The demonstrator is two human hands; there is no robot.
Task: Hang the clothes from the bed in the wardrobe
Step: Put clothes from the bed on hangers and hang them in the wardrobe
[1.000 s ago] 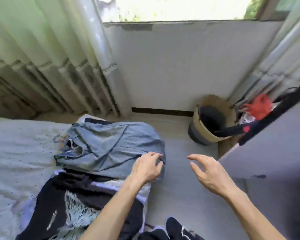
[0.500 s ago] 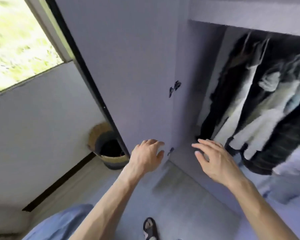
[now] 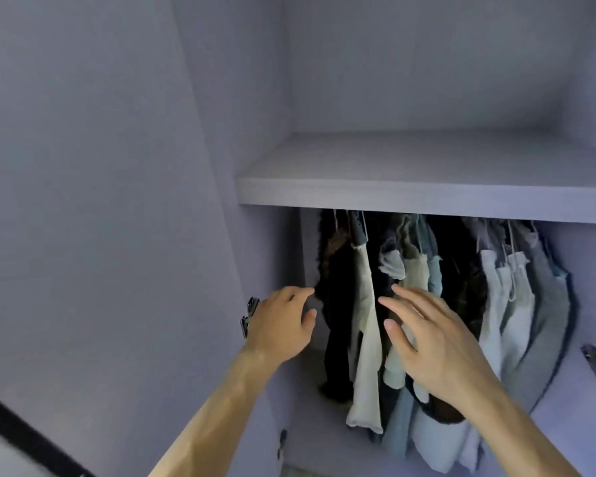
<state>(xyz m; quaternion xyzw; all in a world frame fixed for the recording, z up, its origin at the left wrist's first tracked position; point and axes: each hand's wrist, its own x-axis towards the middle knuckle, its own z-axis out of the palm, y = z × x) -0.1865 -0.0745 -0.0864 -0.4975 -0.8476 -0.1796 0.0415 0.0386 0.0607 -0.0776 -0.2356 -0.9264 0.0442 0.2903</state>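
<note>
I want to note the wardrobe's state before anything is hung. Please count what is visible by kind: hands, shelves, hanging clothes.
Hands: 2, the left hand and the right hand, both empty.
Shelf: 1.
Hanging clothes: at least 6; they overlap, so the exact number is unclear.
Total: at least 9.
</note>
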